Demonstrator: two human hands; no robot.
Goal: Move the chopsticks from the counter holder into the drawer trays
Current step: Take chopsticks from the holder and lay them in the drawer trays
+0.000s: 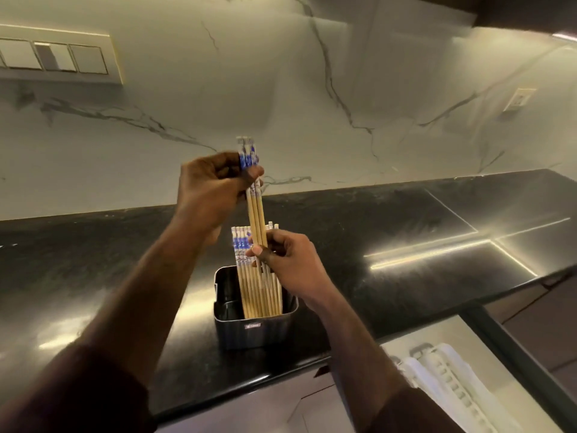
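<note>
A dark square holder (256,329) stands on the black counter (390,245), with several bamboo chopsticks (249,282) upright inside it, their tops patterned blue and white. My left hand (212,189) grips the patterned tops of a small bundle of chopsticks (256,214) raised above the holder. My right hand (290,260) pinches the lower end of the same bundle, just over the holder's rim. At the lower right an open drawer (487,326) shows white trays (443,379).
A marble backsplash (281,89) rises behind the counter, with a switch panel (53,57) at the upper left and a socket (520,100) at the right. The counter's front edge runs above pale cabinet fronts (281,407).
</note>
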